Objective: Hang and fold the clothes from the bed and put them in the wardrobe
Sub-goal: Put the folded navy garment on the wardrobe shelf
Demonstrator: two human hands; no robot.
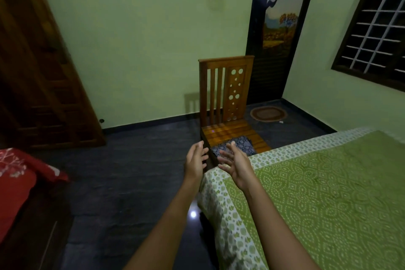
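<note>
Just past the bed corner, two empty hands are stretched toward a folded cloth.
Nearest, the left hand (195,161) and right hand (237,165) have their fingers spread and loose, holding nothing, over the corner of the bed with the green dotted bedspread (328,193). Beyond them a folded dark blue patterned cloth (243,148) lies at the front edge of the brown wooden slatted chair (225,94); whether the fingertips touch it cannot be told. Farther left stands a dark brown panelled wooden door (43,72).
</note>
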